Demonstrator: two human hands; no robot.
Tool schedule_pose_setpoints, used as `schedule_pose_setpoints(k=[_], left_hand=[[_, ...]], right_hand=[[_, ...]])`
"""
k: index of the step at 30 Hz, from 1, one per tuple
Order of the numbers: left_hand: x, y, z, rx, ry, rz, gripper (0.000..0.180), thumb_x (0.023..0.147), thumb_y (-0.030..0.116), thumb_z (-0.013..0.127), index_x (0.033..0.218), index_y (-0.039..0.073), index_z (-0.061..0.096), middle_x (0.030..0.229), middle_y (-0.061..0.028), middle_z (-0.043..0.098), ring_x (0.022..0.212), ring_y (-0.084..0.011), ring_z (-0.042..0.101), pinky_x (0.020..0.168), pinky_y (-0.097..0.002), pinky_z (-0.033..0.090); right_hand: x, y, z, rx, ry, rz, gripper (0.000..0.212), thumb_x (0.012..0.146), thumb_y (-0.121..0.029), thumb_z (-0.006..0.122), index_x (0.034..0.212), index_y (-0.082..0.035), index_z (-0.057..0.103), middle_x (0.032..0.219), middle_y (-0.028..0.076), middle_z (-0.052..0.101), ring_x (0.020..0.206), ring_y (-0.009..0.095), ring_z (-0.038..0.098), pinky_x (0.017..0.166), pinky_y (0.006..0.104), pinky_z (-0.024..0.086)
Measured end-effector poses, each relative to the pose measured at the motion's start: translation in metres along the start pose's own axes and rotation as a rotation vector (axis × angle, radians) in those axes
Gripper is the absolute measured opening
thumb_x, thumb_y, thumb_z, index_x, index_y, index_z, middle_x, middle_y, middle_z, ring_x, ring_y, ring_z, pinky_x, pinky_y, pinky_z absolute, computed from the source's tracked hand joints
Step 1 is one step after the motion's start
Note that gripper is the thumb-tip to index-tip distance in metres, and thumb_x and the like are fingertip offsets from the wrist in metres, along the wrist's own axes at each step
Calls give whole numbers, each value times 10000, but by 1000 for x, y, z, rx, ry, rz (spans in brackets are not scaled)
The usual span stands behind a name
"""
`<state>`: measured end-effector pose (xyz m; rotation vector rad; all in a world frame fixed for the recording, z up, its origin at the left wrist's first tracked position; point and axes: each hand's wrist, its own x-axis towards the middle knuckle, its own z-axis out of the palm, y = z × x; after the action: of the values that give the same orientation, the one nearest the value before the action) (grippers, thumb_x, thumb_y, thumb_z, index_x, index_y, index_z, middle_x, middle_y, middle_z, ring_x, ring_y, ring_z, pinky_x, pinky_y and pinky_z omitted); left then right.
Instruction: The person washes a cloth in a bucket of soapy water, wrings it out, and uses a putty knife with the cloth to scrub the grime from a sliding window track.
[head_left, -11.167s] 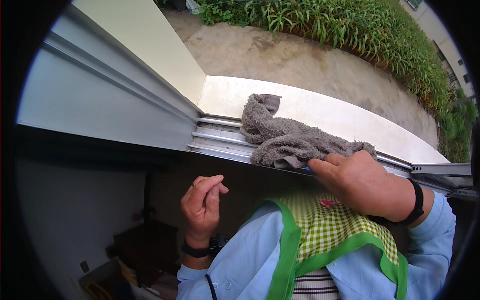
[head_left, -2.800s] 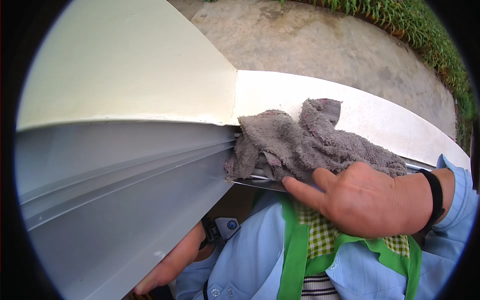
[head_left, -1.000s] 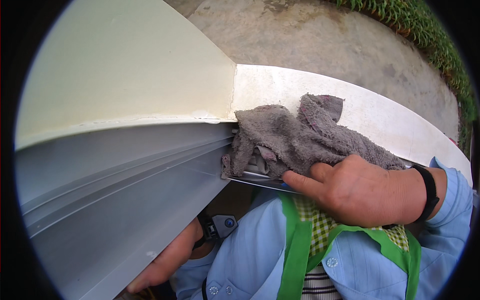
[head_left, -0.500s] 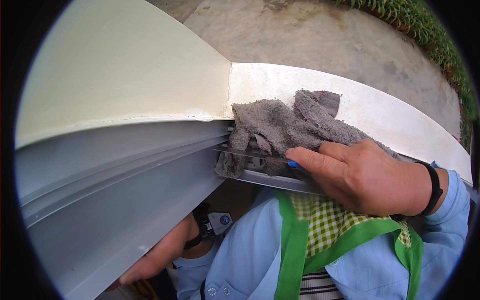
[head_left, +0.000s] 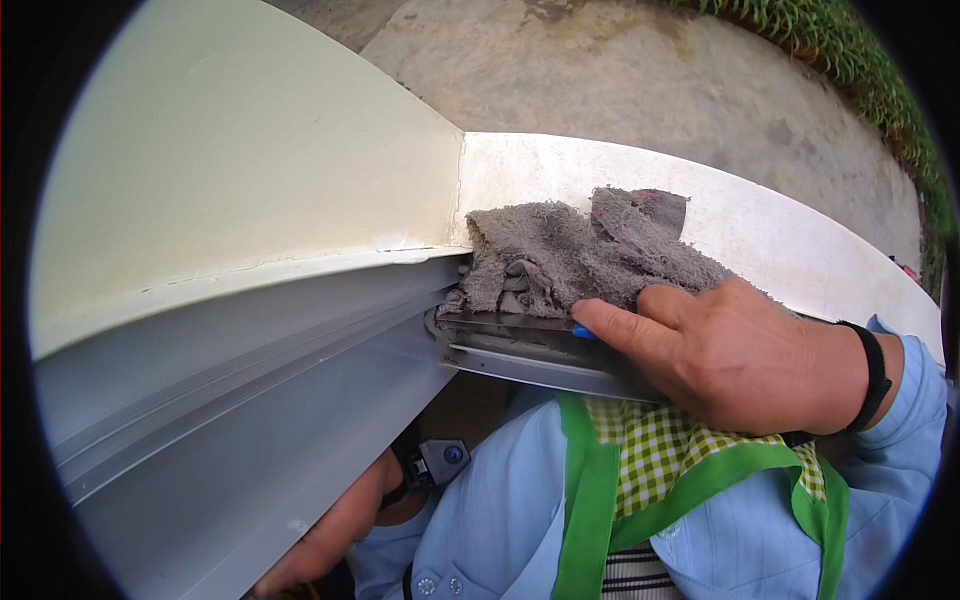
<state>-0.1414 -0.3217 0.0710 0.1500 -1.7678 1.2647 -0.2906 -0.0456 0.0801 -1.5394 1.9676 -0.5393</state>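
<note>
My right hand [head_left: 715, 350] is closed around the blue handle [head_left: 583, 331] of a thin-bladed tool, its index finger stretched along it. The flat metal blade [head_left: 500, 320] points left along the grey window track [head_left: 540, 370], against the lower edge of a grey terry cloth [head_left: 620, 250]. That cloth lies bunched in the frame corner and over the white sill, partly under my right hand. Low on the left, my left hand [head_left: 335, 535] is beside the edge of the upright grey metal frame [head_left: 300, 420]; most of its fingers are hidden.
A cream wall [head_left: 250, 150] rises on the left and meets the white sill [head_left: 780, 235] at the corner. Beyond the sill lie concrete ground [head_left: 650, 90] and green plants [head_left: 850, 70]. My green-edged checked apron [head_left: 660, 450] is close to the track.
The cloth's lower left part, which hung over the track, is now drawn up and bunched above the blade. The blade has come down slightly, baring more of the track. My left hand has shifted slightly right.
</note>
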Motion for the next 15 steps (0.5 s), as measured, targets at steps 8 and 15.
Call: schedule_pose_setpoints(k=[8,15], left_hand=[[-18,23,6,-172,48,-225,684,1044,438,326,1512,12,68,1508,-255,217,1337,-351,329,1075,-460,352],[-7,2,0,-652,154,-717,603,1054,407,284,1474,-7,156,1450,-231,304,1252,-299,402,1018,-417,402]], right_hand=[[-23,21,2,-48,3,126,531,809,-70,659,1319,-8,523,735,104,542,483,256,530,436,372,446],[-19,-3,-21,175,-179,-7,456,862,-116,647,1297,-11,562,682,106,560,481,235,581,404,375,460]])
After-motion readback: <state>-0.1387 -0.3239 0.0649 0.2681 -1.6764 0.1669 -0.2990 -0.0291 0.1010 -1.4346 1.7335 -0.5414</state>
